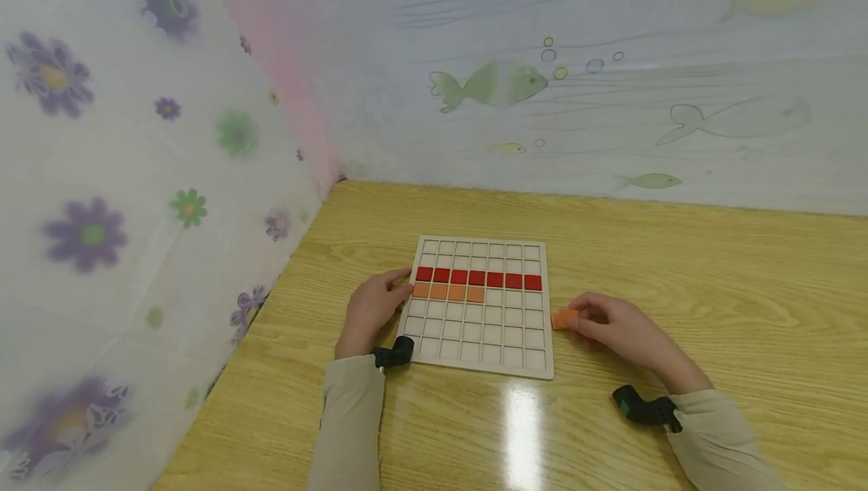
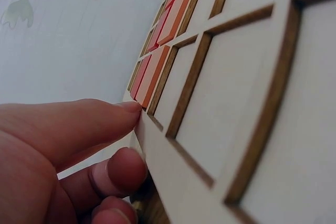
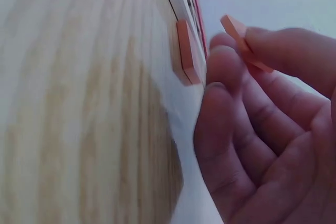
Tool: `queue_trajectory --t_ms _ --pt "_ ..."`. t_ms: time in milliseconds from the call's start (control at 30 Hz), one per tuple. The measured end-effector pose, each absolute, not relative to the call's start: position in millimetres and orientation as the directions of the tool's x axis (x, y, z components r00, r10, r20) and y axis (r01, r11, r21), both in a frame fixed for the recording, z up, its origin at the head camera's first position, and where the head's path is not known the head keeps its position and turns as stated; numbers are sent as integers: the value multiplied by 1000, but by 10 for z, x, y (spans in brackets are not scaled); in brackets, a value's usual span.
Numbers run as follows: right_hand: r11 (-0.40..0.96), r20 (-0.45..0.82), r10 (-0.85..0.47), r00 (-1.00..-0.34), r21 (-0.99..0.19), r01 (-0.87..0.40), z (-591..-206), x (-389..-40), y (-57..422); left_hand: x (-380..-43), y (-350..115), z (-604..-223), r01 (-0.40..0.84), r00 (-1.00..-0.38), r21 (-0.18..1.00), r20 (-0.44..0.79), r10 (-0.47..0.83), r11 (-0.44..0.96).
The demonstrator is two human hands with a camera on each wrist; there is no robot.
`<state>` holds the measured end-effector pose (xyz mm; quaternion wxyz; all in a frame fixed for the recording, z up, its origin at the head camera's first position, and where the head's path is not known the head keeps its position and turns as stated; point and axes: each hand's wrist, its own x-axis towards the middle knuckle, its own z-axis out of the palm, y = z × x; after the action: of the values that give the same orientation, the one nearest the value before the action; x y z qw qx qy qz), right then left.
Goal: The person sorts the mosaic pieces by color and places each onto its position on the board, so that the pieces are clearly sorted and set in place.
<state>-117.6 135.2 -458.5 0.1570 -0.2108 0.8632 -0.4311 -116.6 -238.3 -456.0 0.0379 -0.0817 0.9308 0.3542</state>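
A pale wooden grid board (image 1: 471, 332) lies on the table with one full row of red tiles (image 1: 477, 279). Below it, several orange tiles (image 1: 456, 292) fill the left part of the adjoining row. My left hand (image 1: 369, 306) rests at the board's left edge. In the left wrist view the thumb (image 2: 105, 124) touches the rim beside an orange tile, the other fingers bent below. To the right of the board, my right hand (image 1: 620, 329) pinches an orange tile (image 3: 232, 27) between thumb and fingers. Another orange tile (image 3: 190, 56) sits on the table near the board's edge.
The wooden table (image 1: 746, 280) meets a wall painted with fish (image 1: 505, 84) at the back. A wall with painted flowers (image 1: 88, 235) stands along the left. Each wrist wears a black camera (image 1: 640, 407).
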Motion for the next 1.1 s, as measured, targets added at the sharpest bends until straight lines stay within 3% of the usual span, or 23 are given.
queue_trajectory --t_ms 267,567,1100 --pt "566 -24 -439 -898 -784 -255 -4570 -1158 1263 -1164 -2383 -4555 -177 -984 649 -127 -124 740" --pt "474 -30 -428 -903 -859 -196 -4563 -1186 1108 -1168 -2383 -4555 -173 -985 653 -122 -123 737" --pt "468 -50 -434 -900 -866 -177 -4566 -1233 876 -1162 -2383 -4562 -177 -984 661 -125 -126 729"
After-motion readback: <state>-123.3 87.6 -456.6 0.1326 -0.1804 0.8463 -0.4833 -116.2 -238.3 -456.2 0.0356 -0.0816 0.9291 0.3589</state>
